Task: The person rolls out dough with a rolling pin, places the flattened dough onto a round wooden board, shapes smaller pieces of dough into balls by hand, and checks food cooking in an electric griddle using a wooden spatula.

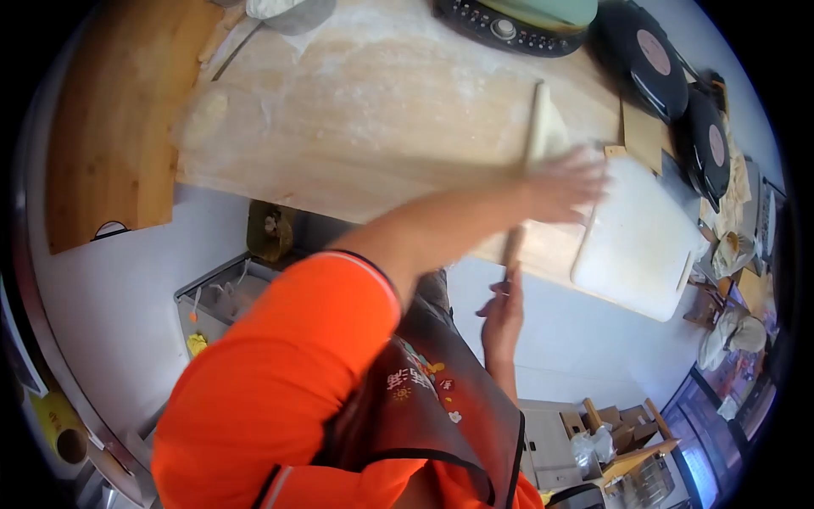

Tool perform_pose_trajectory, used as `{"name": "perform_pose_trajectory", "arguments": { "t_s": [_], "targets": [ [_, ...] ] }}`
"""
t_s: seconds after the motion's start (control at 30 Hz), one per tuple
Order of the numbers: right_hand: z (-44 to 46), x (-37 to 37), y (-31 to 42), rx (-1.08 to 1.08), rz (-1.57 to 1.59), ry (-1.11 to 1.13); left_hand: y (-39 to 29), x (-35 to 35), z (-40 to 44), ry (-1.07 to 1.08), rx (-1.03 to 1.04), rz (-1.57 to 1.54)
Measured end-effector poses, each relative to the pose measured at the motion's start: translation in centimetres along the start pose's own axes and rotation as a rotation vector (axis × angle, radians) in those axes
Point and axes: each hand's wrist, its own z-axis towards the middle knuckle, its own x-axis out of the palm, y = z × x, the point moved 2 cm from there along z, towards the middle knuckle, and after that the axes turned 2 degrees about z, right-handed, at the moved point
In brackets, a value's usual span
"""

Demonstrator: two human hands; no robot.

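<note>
A long rolling pin (pixel 513 248) lies across the right part of the floured wooden worktop (pixel 356 102), its near end sticking out past the front edge. My right hand (pixel 503 316) is closed around that near end. Pale dough (pixel 549 127) lies along the far part of the pin, seemingly draped over or wrapped on it. My left hand (pixel 570 182) reaches across over the pin and the dough's near end, fingers stretched out and smeared by motion. Whether its palm touches the dough cannot be seen. My left forearm hides part of the worktop.
Right of the pin sits a white cutting board (pixel 640 233), overhanging the front edge. Behind stand a round electric griddle (pixel 509 30) and black round appliances (pixel 649 64). At left are a wooden board (pixel 110 127), a metal bowl (pixel 301 15) and a blurred pale round patch (pixel 206 117).
</note>
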Motion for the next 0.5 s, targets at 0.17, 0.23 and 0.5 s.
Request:
{"name": "perform_pose_trajectory", "arguments": {
  "t_s": [0.17, 0.23, 0.5],
  "targets": [
    [1.8, 7.6, 5.2, 0.036, 0.21, 0.322, 6.7, -9.2, -14.0, -0.037, -0.656, -0.112],
    [2.9, 9.5, 5.6, 0.034, 0.221, 0.334, 8.2, -10.0, -17.8, -0.21, -1.134, -0.727],
    [11.3, -3.9, 4.4, -0.54, -0.693, -0.059, 7.2, -11.4, -19.3, 0.043, -1.484, -1.282]
  ]
}}
